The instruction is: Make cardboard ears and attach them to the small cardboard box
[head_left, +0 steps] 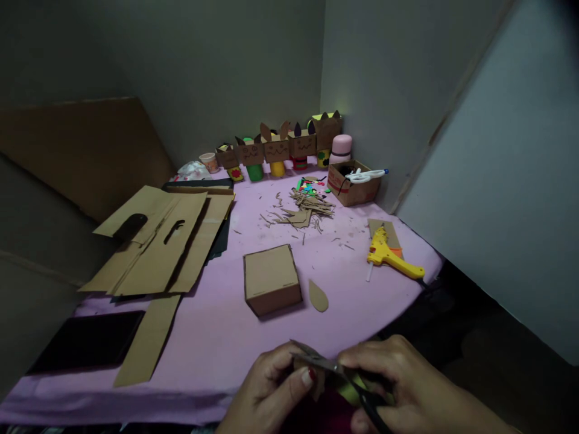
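At the bottom edge of the pink table (217, 337), my right hand (407, 386) is closed round the handles of a pair of scissors (337, 371) with dark and yellow-green grips. Its blades point left towards my left hand (271, 386), whose fingers pinch a small cardboard piece (319, 386) at the blades. Just beyond my hands, a small closed cardboard box (271, 280) sits on the table. A leaf-shaped cardboard cutout (318, 296) lies to its right.
A yellow glue gun (389, 256) lies at the right. Flat cardboard sheets (163, 241) and a dark sheet (88, 340) cover the left side. A scrap pile (307, 205), an open box (353, 181) and a row of cardboard box figures (280, 147) stand at the back.
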Tool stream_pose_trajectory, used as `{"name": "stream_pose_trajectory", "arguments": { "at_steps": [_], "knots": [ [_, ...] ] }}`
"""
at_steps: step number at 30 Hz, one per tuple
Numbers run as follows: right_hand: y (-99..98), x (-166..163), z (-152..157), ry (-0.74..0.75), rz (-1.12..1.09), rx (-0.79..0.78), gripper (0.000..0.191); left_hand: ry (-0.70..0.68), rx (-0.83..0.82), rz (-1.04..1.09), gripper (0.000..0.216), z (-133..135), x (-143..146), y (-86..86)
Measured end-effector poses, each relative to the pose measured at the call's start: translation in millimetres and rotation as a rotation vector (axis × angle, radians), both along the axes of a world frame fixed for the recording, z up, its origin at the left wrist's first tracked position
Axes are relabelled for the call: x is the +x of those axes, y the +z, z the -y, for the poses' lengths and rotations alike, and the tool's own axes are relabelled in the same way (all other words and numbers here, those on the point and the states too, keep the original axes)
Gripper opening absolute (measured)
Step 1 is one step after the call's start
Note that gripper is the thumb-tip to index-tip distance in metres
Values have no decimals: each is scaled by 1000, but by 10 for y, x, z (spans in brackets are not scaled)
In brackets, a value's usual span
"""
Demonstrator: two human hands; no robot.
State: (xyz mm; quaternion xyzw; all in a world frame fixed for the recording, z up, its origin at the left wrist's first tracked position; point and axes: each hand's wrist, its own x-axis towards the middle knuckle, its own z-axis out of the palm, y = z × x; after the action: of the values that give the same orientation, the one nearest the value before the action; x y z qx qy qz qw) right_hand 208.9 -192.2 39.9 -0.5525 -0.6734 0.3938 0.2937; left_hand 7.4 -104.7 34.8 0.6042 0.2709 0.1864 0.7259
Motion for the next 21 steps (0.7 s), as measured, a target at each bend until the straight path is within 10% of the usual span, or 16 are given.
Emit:
{"name": "stream_pose_trajectory", "arguments": {
  "at_steps": [10, 21],
  "knots": [
    [-156, -43, 6, -121, -190, -10, 24, 64, -79, 12, 26, 12, 54, 39],
    [-3, -106, -35, -110, 135, -39, 32, 113, -73, 30, 23, -1, 50, 11]
  ]
}}
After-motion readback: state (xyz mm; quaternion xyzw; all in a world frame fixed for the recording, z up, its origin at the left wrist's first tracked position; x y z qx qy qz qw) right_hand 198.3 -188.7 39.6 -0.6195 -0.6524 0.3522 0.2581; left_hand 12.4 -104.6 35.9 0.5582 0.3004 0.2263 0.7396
